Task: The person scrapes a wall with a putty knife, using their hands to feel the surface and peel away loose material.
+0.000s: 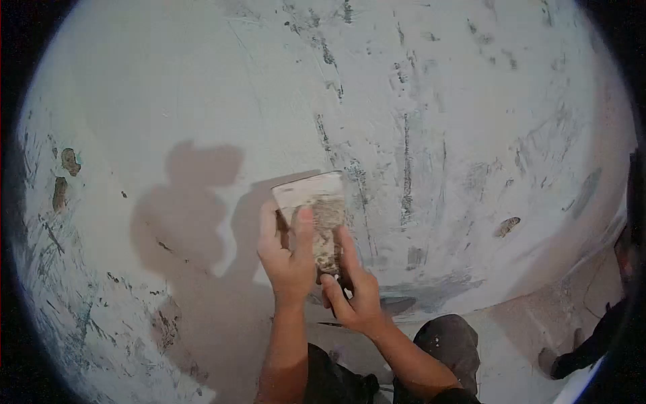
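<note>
A broad putty knife (324,222), its blade pale at the wide edge and caked with dried plaster lower down, is held up in front of the wall (168,81). My left hand (289,252) is closed on the left side of the blade, thumb lying across its face. Lower down, my right hand (353,296) wraps round the handle end, its fingers along the right side. My hands hide much of the handle. Whether the blade edge touches the wall cannot be told.
Dark scuffs and rough streaks run down the wall. Chipped holes (70,161) show at the left and another chip (509,226) at the right. My knee (449,343) is below. Another person's dark-clothed limb (595,340) appears at the lower right.
</note>
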The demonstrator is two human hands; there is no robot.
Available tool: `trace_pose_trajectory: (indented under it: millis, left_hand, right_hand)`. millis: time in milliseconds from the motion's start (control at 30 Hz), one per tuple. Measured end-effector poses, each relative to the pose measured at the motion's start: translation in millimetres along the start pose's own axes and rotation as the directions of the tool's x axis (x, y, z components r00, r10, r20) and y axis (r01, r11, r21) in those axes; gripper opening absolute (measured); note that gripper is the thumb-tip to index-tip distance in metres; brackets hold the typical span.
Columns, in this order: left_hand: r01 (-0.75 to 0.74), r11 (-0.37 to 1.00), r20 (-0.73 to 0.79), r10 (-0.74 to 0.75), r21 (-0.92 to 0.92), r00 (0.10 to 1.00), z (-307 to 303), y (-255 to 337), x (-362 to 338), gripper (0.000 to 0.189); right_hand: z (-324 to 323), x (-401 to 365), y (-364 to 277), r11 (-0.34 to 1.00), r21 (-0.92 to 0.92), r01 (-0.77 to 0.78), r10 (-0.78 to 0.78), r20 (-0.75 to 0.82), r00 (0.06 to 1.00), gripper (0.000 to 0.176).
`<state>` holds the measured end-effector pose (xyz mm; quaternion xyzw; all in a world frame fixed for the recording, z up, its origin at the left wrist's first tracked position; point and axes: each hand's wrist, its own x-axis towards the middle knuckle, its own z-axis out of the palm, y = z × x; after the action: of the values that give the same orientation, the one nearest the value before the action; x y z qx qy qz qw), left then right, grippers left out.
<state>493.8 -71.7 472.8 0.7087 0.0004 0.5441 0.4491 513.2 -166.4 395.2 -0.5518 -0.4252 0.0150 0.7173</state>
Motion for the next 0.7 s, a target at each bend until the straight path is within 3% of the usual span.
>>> trace_pose_trajectory:
  millis: [33, 67, 133, 167, 233, 300, 333, 400, 700]
  left_hand:
    - [0.003, 0.999, 0.031, -0.005, 0.046, 0.999, 1.3, -0.2, 2.2, 0.028]
    - [0.005, 0.996, 0.061, -0.010, 0.092, 0.998, 1.7, -0.6, 4.6, 0.024]
    - [-0.013, 0.990, 0.095, -0.001, 0.143, 0.995, 3.5, -2.3, 9.7, 0.026]
    - [0.078, 0.993, 0.177, -0.094, 0.091, 0.980, 6.8, 3.5, 12.1, 0.024]
    - [0.219, 0.976, 0.289, -0.211, 0.004, 0.934, 13.2, 2.8, 13.2, 0.029]
    - [0.247, 0.966, 0.282, -0.218, -0.071, 0.934, 20.3, -8.5, 12.1, 0.032]
    - [0.273, 0.952, 0.288, -0.224, -0.141, 0.931, 21.8, -11.9, 12.2, 0.035]
    - [0.283, 0.956, 0.312, -0.248, -0.073, 0.917, 19.5, -13.4, 14.3, 0.038]
    - [0.458, 0.881, 0.368, -0.391, -0.114, 0.844, 16.4, 0.4, 16.4, 0.040]
  right_hand:
    - [5.2, 3.0, 14.7, 0.975, -0.074, 0.212, -0.217, -0.070, 0.974, 0.067]
    - [8.0, 2.1, 21.2, 0.974, -0.073, 0.217, -0.221, -0.066, 0.973, 0.067]
    - [11.5, -0.6, 28.0, 0.978, -0.126, 0.169, -0.192, -0.209, 0.959, 0.071]
    - [13.1, 2.4, 27.7, 0.978, -0.067, 0.196, -0.207, -0.272, 0.940, 0.074]
    - [6.7, 5.0, 27.9, 0.979, -0.092, 0.183, -0.201, -0.271, 0.941, 0.074]
    - [0.0, 8.5, 23.5, 0.983, -0.105, 0.148, -0.174, -0.309, 0.935, 0.069]
    - [-4.3, 8.8, 17.7, 0.983, -0.106, 0.150, -0.176, -0.302, 0.937, 0.069]
    - [-11.5, 9.4, 8.7, 0.998, -0.012, 0.055, -0.056, -0.244, 0.968, 0.069]
    - [-4.9, 8.5, 8.0, 0.984, 0.139, 0.110, -0.075, -0.239, 0.968, 0.071]
